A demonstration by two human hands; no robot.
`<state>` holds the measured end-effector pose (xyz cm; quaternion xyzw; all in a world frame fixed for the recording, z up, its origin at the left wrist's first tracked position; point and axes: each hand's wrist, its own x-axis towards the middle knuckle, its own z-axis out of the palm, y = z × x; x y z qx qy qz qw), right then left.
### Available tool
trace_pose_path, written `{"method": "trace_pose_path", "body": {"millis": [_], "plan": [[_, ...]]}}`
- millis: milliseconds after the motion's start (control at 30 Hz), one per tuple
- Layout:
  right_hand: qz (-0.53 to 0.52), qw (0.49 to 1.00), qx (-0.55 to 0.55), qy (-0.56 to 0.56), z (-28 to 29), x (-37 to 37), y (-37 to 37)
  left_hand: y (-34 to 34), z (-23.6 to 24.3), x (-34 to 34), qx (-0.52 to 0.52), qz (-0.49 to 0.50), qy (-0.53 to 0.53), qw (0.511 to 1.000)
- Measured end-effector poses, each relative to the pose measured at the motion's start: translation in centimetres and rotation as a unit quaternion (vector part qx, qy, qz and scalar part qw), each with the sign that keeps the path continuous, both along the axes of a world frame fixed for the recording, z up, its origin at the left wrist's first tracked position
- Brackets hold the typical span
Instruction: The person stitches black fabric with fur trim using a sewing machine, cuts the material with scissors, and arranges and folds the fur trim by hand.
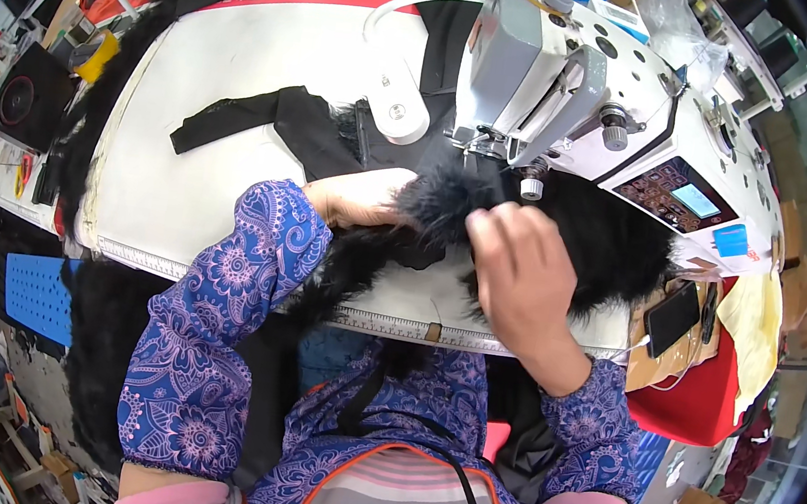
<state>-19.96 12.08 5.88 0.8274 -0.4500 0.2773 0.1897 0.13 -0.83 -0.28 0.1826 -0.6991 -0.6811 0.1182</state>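
A bunched piece of black furry fabric (445, 200) lies at the needle area of a white and grey sewing machine (508, 58). My left hand (362, 197) comes in from the left and grips its edge; the fur hides the fingertips. On the right, my right hand (526, 277) is closed with bent fingers at the fabric's right side, just in front of the presser foot. Its fingertips are partly hidden. More of the fur trails toward my lap, and a wide black furry part (591, 240) spreads under the machine arm.
A flat black cloth strip (238, 121) lies on the white table (173, 163), left of a white curved lamp (399, 110). A measuring tape (394, 326) runs along the front edge. To the right are a phone (669, 318) and a red chair (698, 394); a speaker (30, 95) stands left.
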Motion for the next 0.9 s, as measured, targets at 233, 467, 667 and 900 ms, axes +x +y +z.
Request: {"method": "trace_pose_path", "body": {"millis": [233, 467, 667, 900], "plan": [[0.038, 0.977, 0.158, -0.136, -2.3, 1.2, -0.1, 1.1, -0.4, 0.1, 0.017, 0.06, -0.023, 0.998], [0.041, 0.88, 0.295, -0.37, -2.0, 1.9, -2.5, 1.4, -0.9, 1.6, 0.191, 0.106, 0.049, 0.975], [0.056, 0.88, 0.271, -0.386, -2.1, 2.5, -3.7, 1.9, -1.4, 1.5, 0.224, 0.13, 0.089, 0.962], [0.042, 0.827, 0.372, -0.419, -2.5, 2.4, -5.5, 2.5, 0.7, 1.7, 0.284, 0.099, 0.109, 0.947]]}}
